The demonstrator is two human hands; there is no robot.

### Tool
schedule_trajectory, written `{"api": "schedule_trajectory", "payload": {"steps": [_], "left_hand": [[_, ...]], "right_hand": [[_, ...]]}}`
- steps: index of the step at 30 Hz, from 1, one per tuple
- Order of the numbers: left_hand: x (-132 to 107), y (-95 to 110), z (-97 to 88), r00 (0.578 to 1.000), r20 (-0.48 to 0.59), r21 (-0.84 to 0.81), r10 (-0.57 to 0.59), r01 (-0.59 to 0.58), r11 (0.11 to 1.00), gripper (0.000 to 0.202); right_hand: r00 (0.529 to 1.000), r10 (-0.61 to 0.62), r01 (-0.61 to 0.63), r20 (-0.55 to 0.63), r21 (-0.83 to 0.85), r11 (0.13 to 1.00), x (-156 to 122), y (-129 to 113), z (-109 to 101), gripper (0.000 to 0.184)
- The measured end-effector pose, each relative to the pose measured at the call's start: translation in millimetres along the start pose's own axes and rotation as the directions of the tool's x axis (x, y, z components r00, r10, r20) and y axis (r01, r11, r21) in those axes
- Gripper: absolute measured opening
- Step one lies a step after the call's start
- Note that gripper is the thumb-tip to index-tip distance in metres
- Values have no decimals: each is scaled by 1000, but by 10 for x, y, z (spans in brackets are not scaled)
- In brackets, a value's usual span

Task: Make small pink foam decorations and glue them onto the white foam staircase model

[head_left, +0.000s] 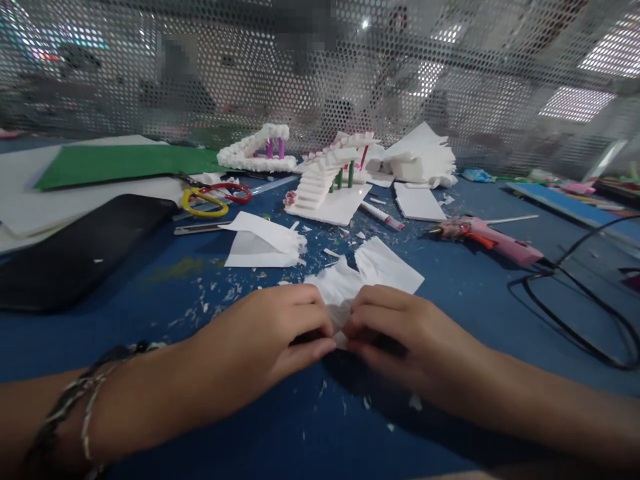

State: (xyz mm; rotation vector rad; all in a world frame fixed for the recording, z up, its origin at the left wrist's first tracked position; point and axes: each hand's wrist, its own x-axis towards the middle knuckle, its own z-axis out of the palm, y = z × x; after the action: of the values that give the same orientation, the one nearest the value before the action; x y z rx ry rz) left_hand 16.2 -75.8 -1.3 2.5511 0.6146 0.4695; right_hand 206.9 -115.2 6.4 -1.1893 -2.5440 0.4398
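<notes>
Between my two hands, low over the blue table, is a crumpled white piece of paper (338,288). My left hand (285,323) pinches its left side, and my right hand (395,323) pinches its right side; the fingertips nearly meet. My fingers hide the paper's lower part. Just beyond my right hand lies a torn white paper piece (390,263); I cannot tell whether it joins the held one. A folded white paper (263,243) rests beyond my left hand. Small white scraps are scattered around both hands.
Behind stand a white model staircase (320,177) and a fluffy white model (245,152). A pink glue gun (500,243) with a black cable (575,317) lies right. Scissors (207,201), a cutter knife (200,228) and a black phone-like slab (75,250) are left. A perforated metal panel (320,73) closes the back.
</notes>
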Motion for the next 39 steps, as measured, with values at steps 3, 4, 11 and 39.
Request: {"api": "schedule_trajectory", "payload": {"steps": [3, 4, 11, 39], "left_hand": [[6, 11, 11, 1000, -15, 60, -27, 28, 998, 15], [6, 14, 13, 999, -19, 74, -35, 36, 997, 15], [26, 25, 1, 994, -36, 53, -107, 108, 993, 12], [79, -44, -43, 997, 65, -44, -49, 52, 998, 7]], "right_hand": [[999, 32, -32, -12, 13, 999, 22, -8, 21, 7], [999, 42, -42, -16, 13, 999, 30, -11, 29, 8], [996, 82, -82, -44, 15, 997, 65, -18, 48, 9], [1000, -20, 20, 5, -77, 997, -6, -45, -28, 12]]}}
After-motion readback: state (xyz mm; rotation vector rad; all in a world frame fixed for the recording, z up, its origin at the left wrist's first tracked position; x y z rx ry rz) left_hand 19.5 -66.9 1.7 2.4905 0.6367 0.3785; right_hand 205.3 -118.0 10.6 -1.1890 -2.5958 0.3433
